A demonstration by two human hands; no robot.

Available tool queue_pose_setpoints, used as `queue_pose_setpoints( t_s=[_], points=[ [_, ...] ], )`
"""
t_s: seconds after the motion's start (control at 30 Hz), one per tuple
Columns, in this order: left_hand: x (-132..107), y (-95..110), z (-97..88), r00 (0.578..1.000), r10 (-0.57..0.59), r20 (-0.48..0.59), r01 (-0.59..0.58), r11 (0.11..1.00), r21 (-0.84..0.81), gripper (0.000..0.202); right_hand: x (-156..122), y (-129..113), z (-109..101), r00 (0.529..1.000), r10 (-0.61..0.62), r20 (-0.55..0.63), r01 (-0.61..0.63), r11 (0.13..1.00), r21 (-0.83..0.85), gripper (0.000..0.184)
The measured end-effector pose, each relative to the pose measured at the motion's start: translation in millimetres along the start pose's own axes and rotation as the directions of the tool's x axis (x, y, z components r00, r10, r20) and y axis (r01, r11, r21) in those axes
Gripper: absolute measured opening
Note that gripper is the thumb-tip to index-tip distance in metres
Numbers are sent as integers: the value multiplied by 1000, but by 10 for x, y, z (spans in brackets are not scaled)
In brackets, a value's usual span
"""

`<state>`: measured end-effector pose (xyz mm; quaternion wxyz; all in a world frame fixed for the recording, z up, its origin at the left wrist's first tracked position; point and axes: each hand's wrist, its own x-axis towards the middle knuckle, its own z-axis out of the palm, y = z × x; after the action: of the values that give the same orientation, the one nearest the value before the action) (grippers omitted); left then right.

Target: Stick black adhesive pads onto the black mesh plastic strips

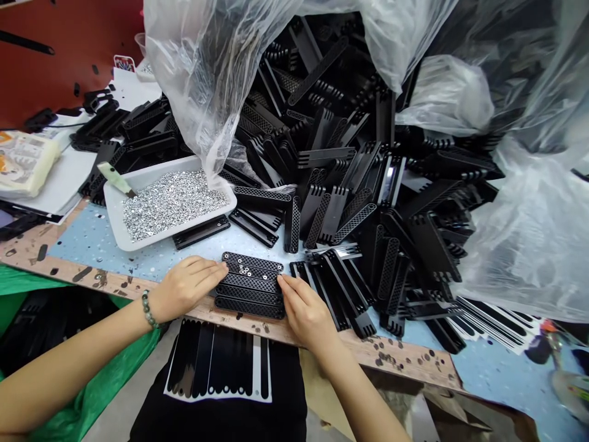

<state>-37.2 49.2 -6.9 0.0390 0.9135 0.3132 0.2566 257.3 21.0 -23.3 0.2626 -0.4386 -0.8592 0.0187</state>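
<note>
Several black perforated plastic strips lie side by side near the table's front edge, with a few small silver washers on one of them. My left hand rests at their left ends, fingers curled loosely against them. At the right ends, my right hand presses with its fingers together. Both hands touch the strips from the sides. A green bead bracelet sits on my left wrist.
A white tray full of small silver washers stands at the left with a pale-handled tool in it. A big heap of black plastic parts spills from clear plastic bags. A sheet of black stickers lies on my lap.
</note>
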Motion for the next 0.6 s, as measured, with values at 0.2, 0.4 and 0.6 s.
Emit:
queue_pose_setpoints(
  t_s=[0.2,0.4,0.6],
  points=[
    [-70,37,71,965,-259,42,262,944,-199,39,15,-25,-22,999,24,36,-24,1000,8,43],
    [-106,44,118,957,-278,86,289,942,-168,45,-9,-11,-50,996,2,86,-1,1000,-7,47],
    [-126,65,97,958,-272,94,283,950,-133,46,-7,-25,-67,993,55,107,-60,998,37,48]
  ],
)
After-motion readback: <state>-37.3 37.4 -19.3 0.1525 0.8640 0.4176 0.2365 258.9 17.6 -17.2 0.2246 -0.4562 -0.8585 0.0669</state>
